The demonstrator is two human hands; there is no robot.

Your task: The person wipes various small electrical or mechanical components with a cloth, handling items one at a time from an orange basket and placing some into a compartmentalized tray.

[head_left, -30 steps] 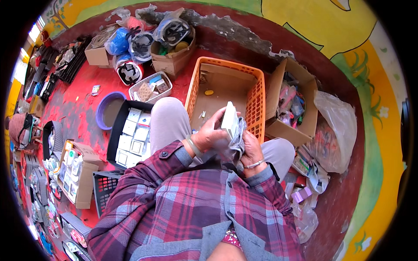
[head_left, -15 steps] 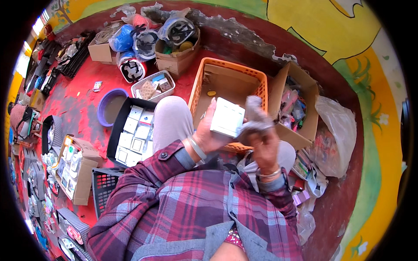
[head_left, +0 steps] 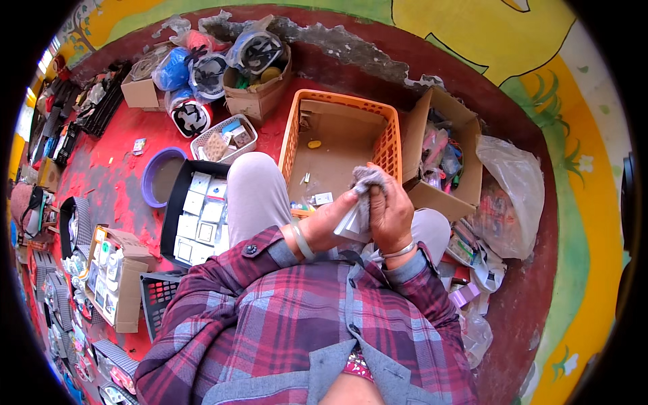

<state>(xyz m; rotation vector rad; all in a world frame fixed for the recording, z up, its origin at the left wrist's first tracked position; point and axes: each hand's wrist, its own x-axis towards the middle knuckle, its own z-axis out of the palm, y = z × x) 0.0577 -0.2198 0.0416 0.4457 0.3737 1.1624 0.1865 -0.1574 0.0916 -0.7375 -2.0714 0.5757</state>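
My left hand (head_left: pixel 327 220) is closed around a white box (head_left: pixel 350 225), which is tilted and partly covered by my fingers. A grey cloth (head_left: pixel 368 179) is bunched in my right hand (head_left: pixel 394 217) and pressed over the box's upper edge. Both hands meet in front of my body, above the near edge of an orange plastic crate (head_left: pixel 390 145). On the crate's cardboard-lined bottom lie a small yellow piece (head_left: pixel 314 144) and a small white box (head_left: pixel 323 198).
Left of my knee stands a black tray (head_left: pixel 171 233) of white boxes, near a purple basin (head_left: pixel 150 177) and a white basket (head_left: pixel 223 156). A cardboard box (head_left: pixel 413 138) of mixed goods and a plastic bag (head_left: pixel 514 169) stand right. Bagged helmets (head_left: pixel 191 117) lie along the wall.
The white box has tipped from facing up to a steep tilt, lower down. The cloth has moved left onto it, and my hands have come together.
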